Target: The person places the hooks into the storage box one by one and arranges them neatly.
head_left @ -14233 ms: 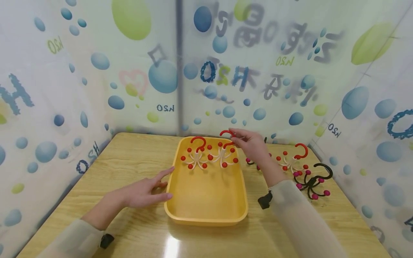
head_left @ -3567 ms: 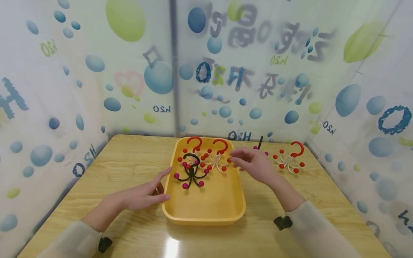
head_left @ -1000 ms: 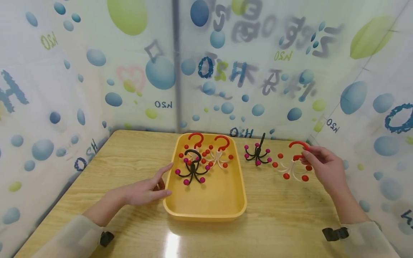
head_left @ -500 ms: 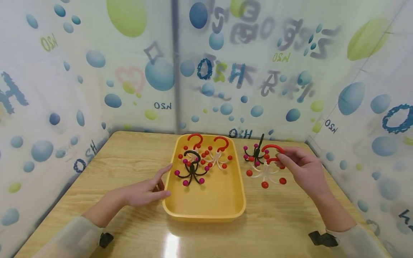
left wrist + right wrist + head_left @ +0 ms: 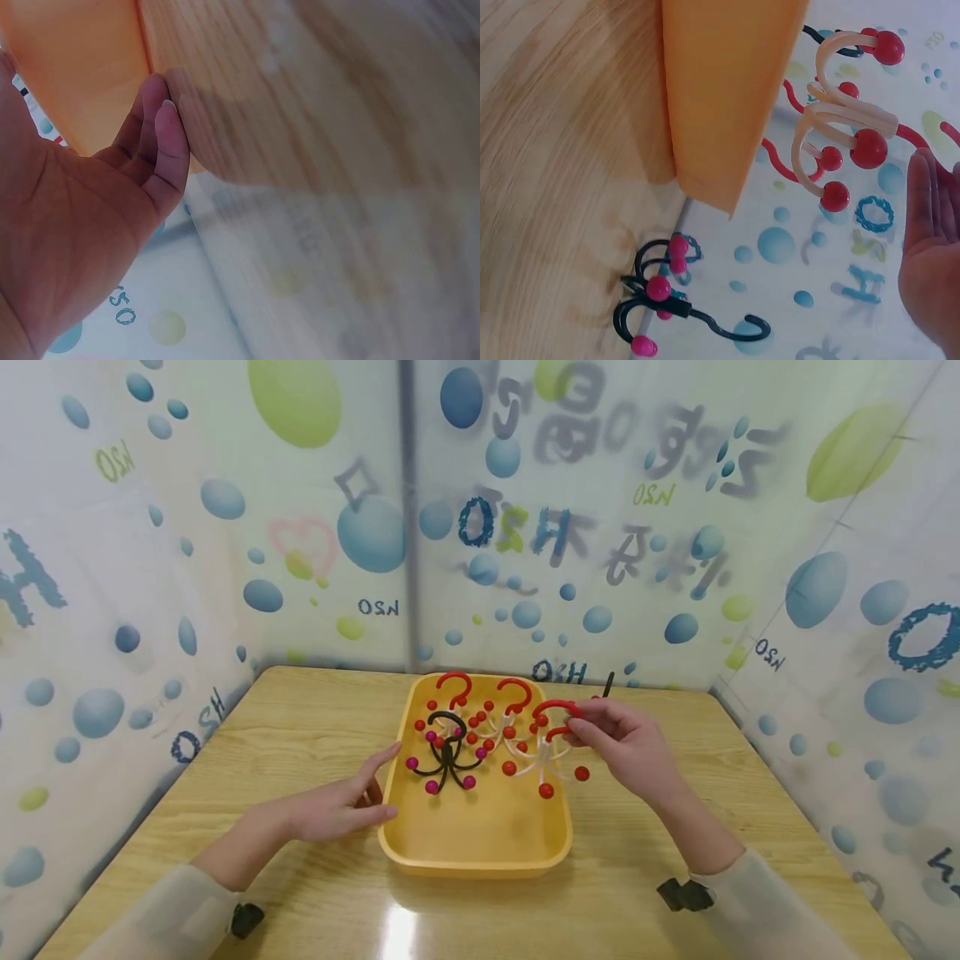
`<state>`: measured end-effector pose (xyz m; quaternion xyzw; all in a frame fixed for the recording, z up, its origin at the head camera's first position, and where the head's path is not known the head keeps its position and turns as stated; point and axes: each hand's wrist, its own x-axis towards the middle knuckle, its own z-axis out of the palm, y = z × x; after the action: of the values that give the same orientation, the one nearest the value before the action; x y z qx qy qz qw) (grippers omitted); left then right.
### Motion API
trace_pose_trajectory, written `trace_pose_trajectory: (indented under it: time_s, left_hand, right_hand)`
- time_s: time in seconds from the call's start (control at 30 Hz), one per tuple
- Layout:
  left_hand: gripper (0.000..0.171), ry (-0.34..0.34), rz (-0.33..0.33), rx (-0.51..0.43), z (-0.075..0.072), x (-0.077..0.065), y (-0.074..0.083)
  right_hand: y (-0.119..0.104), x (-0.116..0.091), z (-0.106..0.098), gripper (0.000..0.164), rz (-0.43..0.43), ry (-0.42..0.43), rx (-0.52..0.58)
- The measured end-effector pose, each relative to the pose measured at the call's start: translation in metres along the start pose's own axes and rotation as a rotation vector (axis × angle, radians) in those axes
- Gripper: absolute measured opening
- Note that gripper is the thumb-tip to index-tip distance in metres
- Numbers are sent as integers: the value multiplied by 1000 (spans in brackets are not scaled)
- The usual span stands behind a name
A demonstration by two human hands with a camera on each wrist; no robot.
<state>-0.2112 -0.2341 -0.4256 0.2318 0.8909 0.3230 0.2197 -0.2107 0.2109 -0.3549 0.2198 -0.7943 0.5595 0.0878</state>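
Observation:
My right hand (image 5: 626, 752) pinches the red hook of a white multi-arm hanging hook (image 5: 544, 750) with red ball tips. It hangs over the right side of the yellow tray (image 5: 465, 835). In the tray are two similar white hanging hooks, one at the back left (image 5: 453, 689) and one at the back right (image 5: 517, 685). A black hanging hook (image 5: 447, 753) with magenta balls stands before the left one. My left hand (image 5: 337, 806) rests its straight fingers and thumb against the tray's left rim. In the left wrist view, its fingertips (image 5: 171, 124) lie beside the tray wall.
Another black hanging hook (image 5: 673, 306) with magenta balls stands on the wooden table (image 5: 300, 735), right of the tray; my right hand mostly hides it in the head view. Patterned curtain walls (image 5: 315, 610) close in the table's back and sides.
My right hand has carried the white hanging hook leftward from the table's right side to over the tray. The left hand has stayed at the tray rim. Earlier, the black hanging hook arrived in the tray.

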Motion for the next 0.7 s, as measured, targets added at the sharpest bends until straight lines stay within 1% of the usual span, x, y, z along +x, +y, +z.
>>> trace_pose_trajectory:
  time_s: [0.13,0.23,0.33,0.53,0.7]
  left_hand:
    - [98,1,-1,4,0,0,-2]
    - [98,3,-2,3,0,1,-2]
    - [98,3,2,3,0,1,-3]
    - [98,-2,15,-3,2,0,-4]
    - [98,2,12,-2,1,1,-4]
  right_hand:
    - [6,9,15,25,59,-38,-36]
    - [11,15,24,26,111,-62,-21]
    - [17,20,32,25,137,-87,9]
    - [28,27,42,22,164,-115,2]
    - [32,30,47,21,148,-135,-3]
